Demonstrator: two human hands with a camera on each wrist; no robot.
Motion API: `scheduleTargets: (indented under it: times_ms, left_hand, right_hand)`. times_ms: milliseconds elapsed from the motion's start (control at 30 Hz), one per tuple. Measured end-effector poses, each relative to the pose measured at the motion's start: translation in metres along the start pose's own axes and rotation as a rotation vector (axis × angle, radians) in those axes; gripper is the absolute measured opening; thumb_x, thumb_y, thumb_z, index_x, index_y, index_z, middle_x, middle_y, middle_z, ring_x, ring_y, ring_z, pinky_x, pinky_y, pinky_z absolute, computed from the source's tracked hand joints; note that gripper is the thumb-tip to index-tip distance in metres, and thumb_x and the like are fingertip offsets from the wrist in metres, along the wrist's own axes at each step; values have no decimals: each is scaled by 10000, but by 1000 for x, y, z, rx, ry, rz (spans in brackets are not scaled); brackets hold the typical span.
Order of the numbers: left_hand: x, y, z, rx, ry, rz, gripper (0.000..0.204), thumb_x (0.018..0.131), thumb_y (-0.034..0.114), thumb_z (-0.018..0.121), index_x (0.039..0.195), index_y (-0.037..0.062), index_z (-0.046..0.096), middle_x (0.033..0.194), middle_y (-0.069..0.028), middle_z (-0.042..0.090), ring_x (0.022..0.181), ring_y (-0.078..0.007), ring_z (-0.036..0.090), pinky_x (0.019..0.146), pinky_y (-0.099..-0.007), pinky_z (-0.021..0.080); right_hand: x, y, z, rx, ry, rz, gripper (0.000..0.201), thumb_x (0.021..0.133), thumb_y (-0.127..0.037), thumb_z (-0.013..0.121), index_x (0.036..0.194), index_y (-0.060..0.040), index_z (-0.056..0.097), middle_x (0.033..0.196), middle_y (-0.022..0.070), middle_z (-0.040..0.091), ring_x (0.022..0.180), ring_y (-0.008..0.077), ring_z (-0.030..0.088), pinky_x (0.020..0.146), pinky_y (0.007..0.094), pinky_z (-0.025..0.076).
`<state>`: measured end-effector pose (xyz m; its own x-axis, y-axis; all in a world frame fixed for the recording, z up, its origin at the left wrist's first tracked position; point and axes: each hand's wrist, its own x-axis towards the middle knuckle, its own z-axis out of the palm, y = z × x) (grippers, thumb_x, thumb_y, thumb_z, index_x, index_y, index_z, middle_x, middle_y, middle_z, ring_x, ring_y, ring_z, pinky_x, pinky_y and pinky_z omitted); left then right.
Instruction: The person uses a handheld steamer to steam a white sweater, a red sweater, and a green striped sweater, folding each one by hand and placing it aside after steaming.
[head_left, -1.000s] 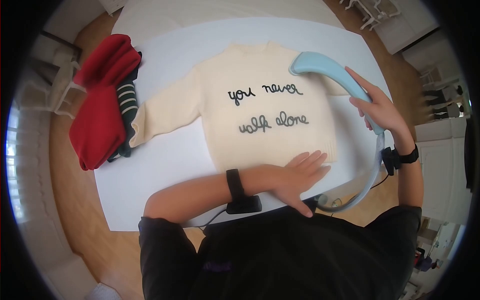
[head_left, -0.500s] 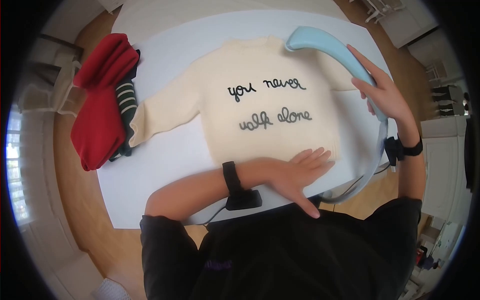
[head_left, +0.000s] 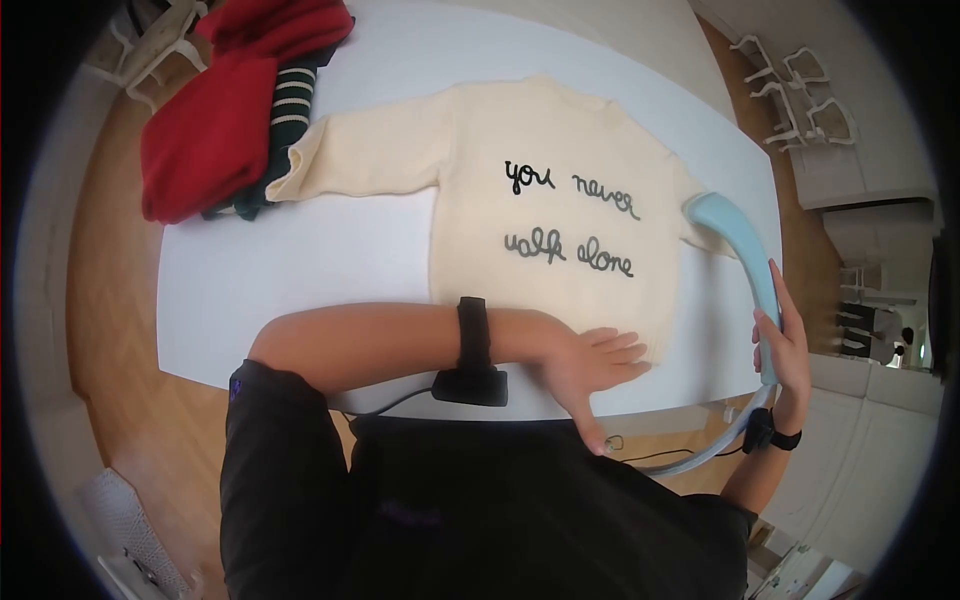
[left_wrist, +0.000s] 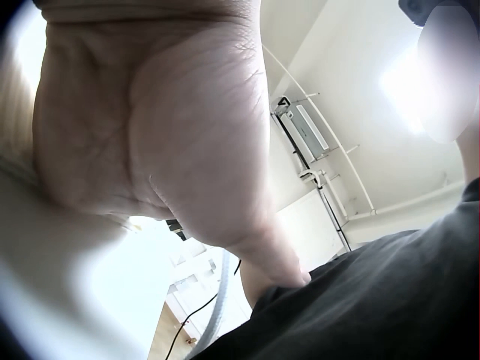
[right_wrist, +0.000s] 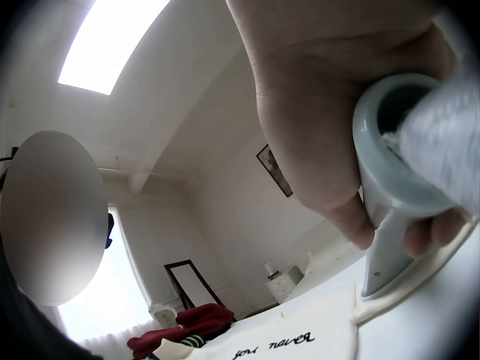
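A cream knitted sweater [head_left: 478, 225] with dark script lettering lies spread on the white table. My left hand [head_left: 588, 368] rests with fingers spread on its lower hem, thumb pointing towards my body. In the left wrist view the palm of that hand [left_wrist: 150, 120] fills much of the picture. With my right hand [head_left: 788, 340] I grip the handle of a pale blue garment steamer [head_left: 738, 238], its curved head over the sleeve at the right. A grey hose [head_left: 725, 440] runs from the handle's end down past the table edge. The right wrist view shows fingers and thumb around the handle [right_wrist: 386, 236].
A folded red garment [head_left: 215, 140] and a dark green striped one [head_left: 291, 105] lie at the table's left, touching the sweater's left cuff. White chairs [head_left: 800, 95] stand beyond the right side. A black cable [head_left: 690, 457] hangs near the front edge of the white table [head_left: 250, 270].
The steamer has gone from the sweater's right shoulder down to the right sleeve, the right hand with it. The head view has turned, and the left hand stays spread on the hem.
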<state>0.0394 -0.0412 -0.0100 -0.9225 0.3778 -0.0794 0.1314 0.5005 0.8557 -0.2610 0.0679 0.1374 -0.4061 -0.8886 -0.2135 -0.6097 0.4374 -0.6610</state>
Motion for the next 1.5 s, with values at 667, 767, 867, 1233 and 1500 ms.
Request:
scheduleTargets:
  times_ms: [667,767,867,1233,1500]
  left_hand:
    - [0,-5,4,33,35,18,1263,921,762,621,1696,-41,31,1764,-305,-40,1643,-422,-134,1326,-521,-19]
    - [1,-3,1,67,5,-9,1241,935,745,614,1694,-47,33,1764,-304,-39,1644,-418,-134,1327,-521,-21]
    - [1,-5,1,65,5,-4,1235,939,739,609,1694,-46,28,1765,-303,-41,1644,-415,-135,1328,-524,-16]
    - [2,-6,2,78,18,-11,1226,946,723,614,1695,-41,14,1767,-296,-30,1646,-412,-124,1333,-510,-8]
    - [0,-3,-6,38,-12,-6,1218,954,708,616,1694,-40,3,1767,-295,-30,1646,-412,-122,1335,-503,3]
  right_hand:
    - [25,-6,-1,-62,-31,24,724,1030,-84,586,1693,-265,360,836,10,532,616,94,525,422,285,503]
    - [0,-3,-8,-44,11,9,733,1021,-69,578,1697,-234,349,860,16,540,627,92,524,411,276,494]
    - [-12,16,-16,2,50,7,734,1023,-68,575,1701,-222,339,882,20,544,636,91,525,411,275,495]
    - [-9,30,-17,-26,42,108,718,1046,-87,566,1704,-249,327,806,20,518,591,95,511,413,285,498]
    - [-6,39,-22,-25,36,98,722,1046,-89,566,1703,-274,329,797,22,516,576,100,506,415,295,499]
